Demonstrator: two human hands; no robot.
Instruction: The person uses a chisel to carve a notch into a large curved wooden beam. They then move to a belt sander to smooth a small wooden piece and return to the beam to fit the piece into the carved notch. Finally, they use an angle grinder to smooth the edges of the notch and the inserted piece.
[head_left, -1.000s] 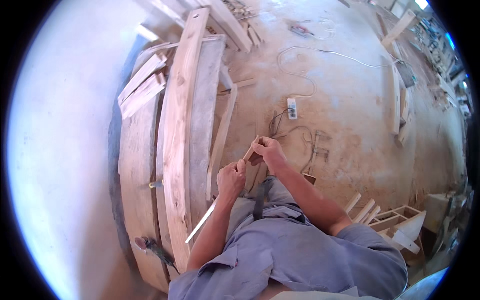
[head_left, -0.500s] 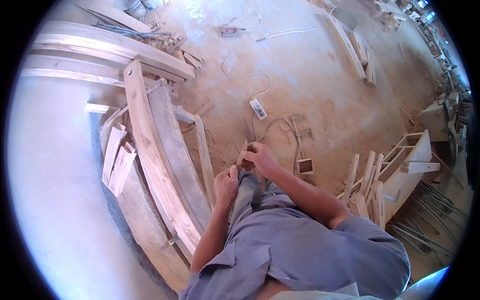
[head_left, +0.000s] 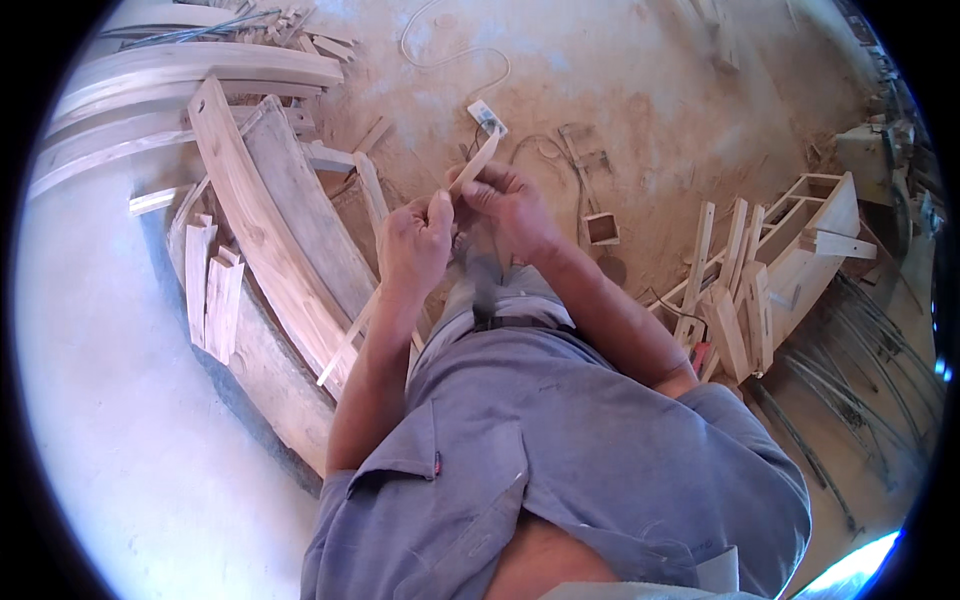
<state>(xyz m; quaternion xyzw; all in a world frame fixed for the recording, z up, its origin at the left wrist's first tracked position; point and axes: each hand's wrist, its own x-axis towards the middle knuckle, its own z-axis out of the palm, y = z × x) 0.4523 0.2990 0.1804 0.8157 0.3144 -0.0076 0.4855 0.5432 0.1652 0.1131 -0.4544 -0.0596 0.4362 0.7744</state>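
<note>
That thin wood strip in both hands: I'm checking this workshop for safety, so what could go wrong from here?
1. The thin wood strip is pinched between left hand and right hand, both bare; its edges might leave splinters.
2. The power strip and its cable lie in sawdust near the feet, a likely trip hazard.

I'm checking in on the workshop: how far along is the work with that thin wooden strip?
Done: curved planks lie cut and stacked on the person's left, and short offcuts sit beside them. In hand: both hands hold one thin wooden strip, the left hand lower, the right hand near its upper end. Left: the strip is not fixed to anything, and slatted frames lie loose on the sawdust floor at right.
</note>
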